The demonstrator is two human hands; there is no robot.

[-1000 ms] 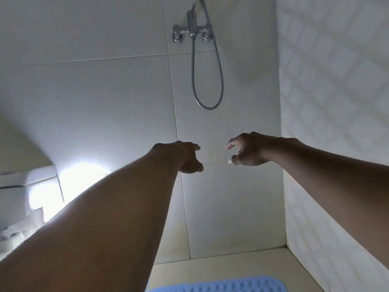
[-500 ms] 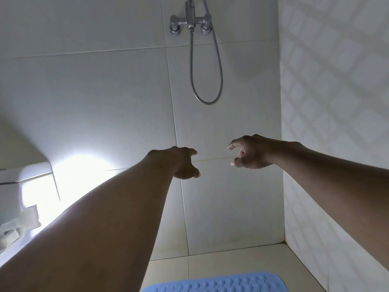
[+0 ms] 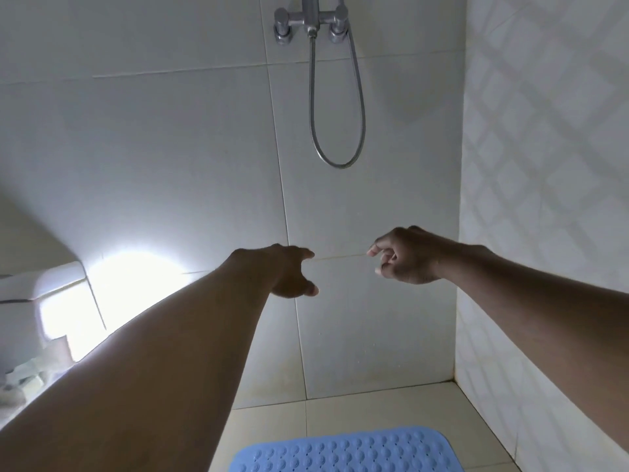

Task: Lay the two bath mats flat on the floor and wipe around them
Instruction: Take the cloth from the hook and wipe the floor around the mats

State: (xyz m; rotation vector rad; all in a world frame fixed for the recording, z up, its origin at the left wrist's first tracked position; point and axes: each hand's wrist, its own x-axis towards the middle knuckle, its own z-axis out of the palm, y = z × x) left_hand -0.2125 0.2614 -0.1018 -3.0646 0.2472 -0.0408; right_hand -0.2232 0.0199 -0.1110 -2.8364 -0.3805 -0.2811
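A blue bath mat (image 3: 343, 451) with raised bumps lies flat on the cream floor tiles at the bottom of the view; only its far end shows. Just one mat is in sight. Both my arms stretch forward in the air, well above the mat and in front of the tiled wall. My left hand (image 3: 289, 270) holds nothing, its fingers loosely curled and apart. My right hand (image 3: 405, 257) is empty too, thumb and forefinger spread a little.
A chrome shower mixer (image 3: 311, 23) with a looping hose (image 3: 337, 131) hangs on the back wall. A patterned tiled wall (image 3: 544, 199) closes the right side. At left a white fixture (image 3: 41, 301) sits under a bright glare, with pale items below it.
The view has tipped down slightly, so more of the blue mat and floor shows. Both hands have dropped a little and the left fingers have opened somewhat.
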